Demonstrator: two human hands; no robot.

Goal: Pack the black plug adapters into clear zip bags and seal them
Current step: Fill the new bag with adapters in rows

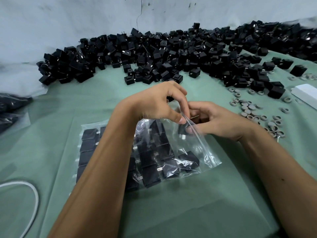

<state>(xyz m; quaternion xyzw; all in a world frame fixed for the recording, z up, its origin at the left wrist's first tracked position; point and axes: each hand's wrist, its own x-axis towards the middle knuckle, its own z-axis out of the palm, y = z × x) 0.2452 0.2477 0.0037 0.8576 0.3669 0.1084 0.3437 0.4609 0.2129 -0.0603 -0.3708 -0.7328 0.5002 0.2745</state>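
A clear zip bag [193, 152] lies on the green table [214, 194], filled with rows of black plug adapters [154, 160]. My left hand [154, 102] pinches the bag's open zip edge at its right end. My right hand [217, 121] holds a black plug adapter [182, 128] at the bag's mouth, its fingers curled around it and partly behind the plastic. My left forearm covers the middle of the bag.
A long heap of loose black adapters [154, 54] runs along the wall at the back. Several small grey rings [252, 110] lie scattered at the right, beside a white box [307, 95]. A white cable [34, 194] curves at the lower left; dark bags [10, 107] sit at the left edge.
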